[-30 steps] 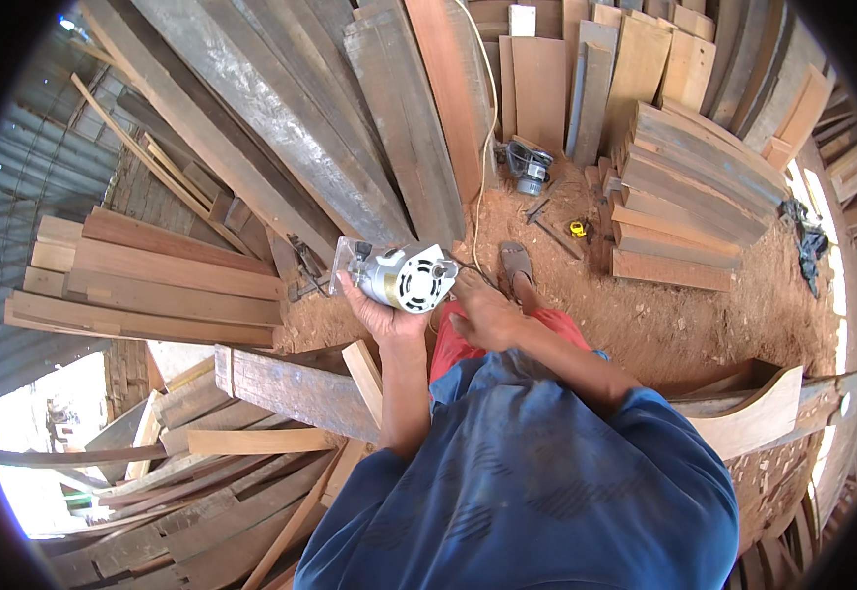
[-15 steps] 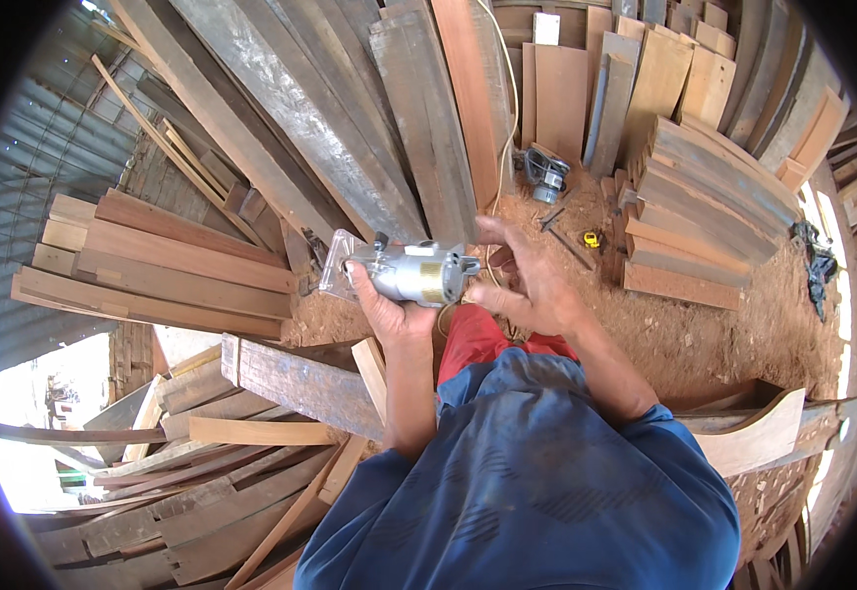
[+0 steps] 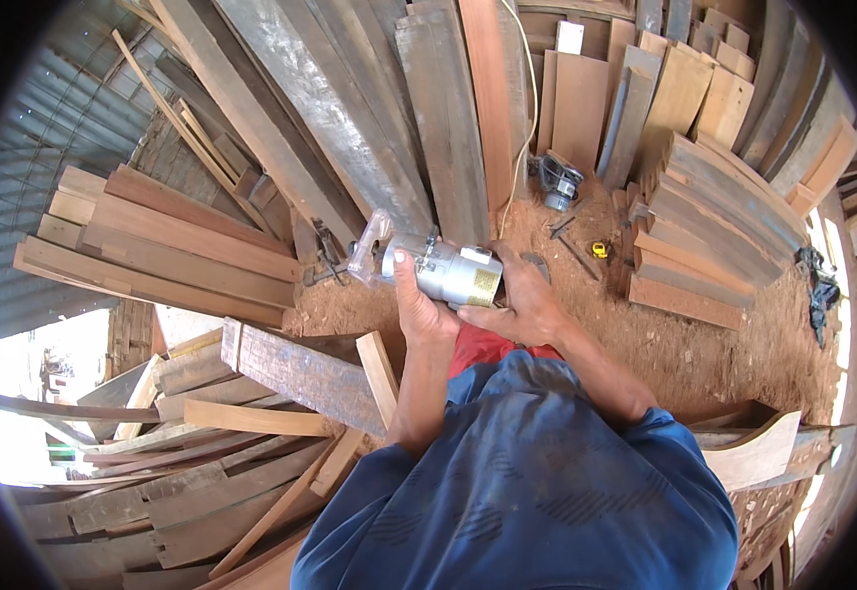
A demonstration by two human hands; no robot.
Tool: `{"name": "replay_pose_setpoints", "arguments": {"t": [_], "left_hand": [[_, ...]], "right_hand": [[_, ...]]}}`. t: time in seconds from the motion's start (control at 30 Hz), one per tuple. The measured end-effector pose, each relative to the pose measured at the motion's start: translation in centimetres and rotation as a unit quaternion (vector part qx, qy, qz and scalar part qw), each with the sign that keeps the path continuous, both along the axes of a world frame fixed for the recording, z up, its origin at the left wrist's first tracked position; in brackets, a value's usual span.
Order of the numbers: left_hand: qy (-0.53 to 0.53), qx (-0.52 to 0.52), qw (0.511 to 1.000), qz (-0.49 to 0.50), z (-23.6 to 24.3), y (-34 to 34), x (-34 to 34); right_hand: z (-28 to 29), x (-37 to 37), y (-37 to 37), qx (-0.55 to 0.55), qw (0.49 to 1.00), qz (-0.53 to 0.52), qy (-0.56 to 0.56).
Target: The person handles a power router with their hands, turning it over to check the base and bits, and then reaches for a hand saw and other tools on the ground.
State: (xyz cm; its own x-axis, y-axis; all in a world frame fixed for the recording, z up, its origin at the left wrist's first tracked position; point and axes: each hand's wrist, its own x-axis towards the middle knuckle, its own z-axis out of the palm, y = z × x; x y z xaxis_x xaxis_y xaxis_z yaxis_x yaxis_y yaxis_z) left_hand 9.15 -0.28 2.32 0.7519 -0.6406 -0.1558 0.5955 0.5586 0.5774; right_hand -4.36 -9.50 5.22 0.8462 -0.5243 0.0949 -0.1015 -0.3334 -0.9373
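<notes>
Left hand curls around the silver power tool near its clear base, thumb along the barrel; the right hand cups the opposite end, some fingers hidden. Between them, the tool lies in front of the red shorts. This looks like a handling step; shifting either hand would call for the other to bear the weight. Beyond, a yellow tape measure lies near stacked boards

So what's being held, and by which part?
A silver power tool: the left hand holds its body near the clear base, the right hand its other end.
</notes>
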Motion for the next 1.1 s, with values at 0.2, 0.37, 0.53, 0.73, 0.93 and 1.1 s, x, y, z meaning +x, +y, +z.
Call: {"name": "replay_pose_setpoints", "arguments": {"t": [0.2, 0.37, 0.53, 0.73, 0.93, 1.1], "left_hand": [[0.035, -0.048, 0.996, -0.067, 1.6, -0.2, -0.4], [0.075, -0.055, 0.995, -0.038, 0.4, -0.5, -0.4], [0.107, -0.155, 0.979, -0.076, 0.1, -1.0, 0.6], [0.021, -0.193, 0.967, -0.165, 0.4, 0.2, -0.4], [0.162, -0.245, 0.927, -0.234, 4.4, -0.1, -3.3], [0.168, -0.153, 0.939, -0.258, 6.0, -0.4, -2.1]], "right_hand": [[0.2, -0.3, -1.1, -0.012, 0.999, -0.034, -0.027], [4.9, -1.1, -1.6, -0.109, 0.993, -0.044, 0.011], [-5.7, -2.1, -0.3, 0.13, 0.963, -0.065, -0.225], [-3.5, 1.9, -0.3, -0.072, 0.98, 0.01, -0.187], [-0.3, 2.8, -3.3, -0.176, 0.946, 0.021, -0.271], [1.4, 2.5, -3.7, -0.22, 0.931, 0.036, -0.287]]}}
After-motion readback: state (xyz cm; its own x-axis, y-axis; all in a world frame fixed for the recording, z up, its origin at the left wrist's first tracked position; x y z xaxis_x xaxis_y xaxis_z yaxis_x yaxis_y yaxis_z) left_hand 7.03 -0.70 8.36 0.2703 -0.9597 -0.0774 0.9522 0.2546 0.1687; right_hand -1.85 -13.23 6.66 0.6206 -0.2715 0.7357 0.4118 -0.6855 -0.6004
